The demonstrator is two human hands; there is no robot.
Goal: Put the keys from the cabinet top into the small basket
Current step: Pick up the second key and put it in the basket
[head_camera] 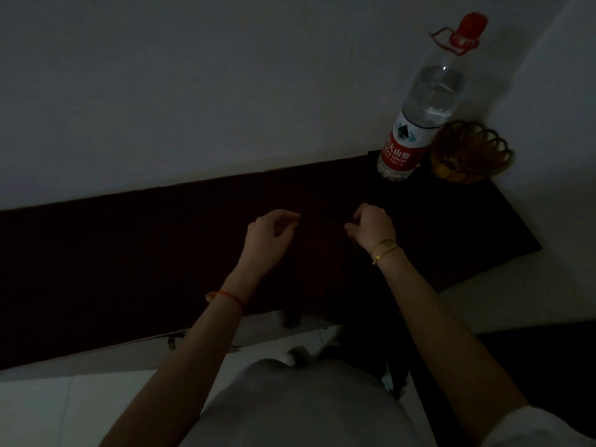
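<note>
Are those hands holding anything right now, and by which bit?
It cannot be told. The left hand and right hand hover half curled over the dark cabinet top; no keys show in either grip.

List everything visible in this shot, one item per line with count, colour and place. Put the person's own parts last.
cabinet top: one, very dark brown, running along the wall across the middle of the view.
water bottle: one, clear with red cap and red-and-white label, upright at the far right of the cabinet top.
small basket: one, brown woven, just right of the bottle, in the corner.
keys: none discernible; the surface is too dark to tell.
wall: pale grey, behind the cabinet.
floor: pale, below the cabinet's front edge.
left hand: one, red string on the wrist, fingers curled above the cabinet top.
right hand: one, gold bracelets on the wrist, fingers curled, beside the left.
</note>
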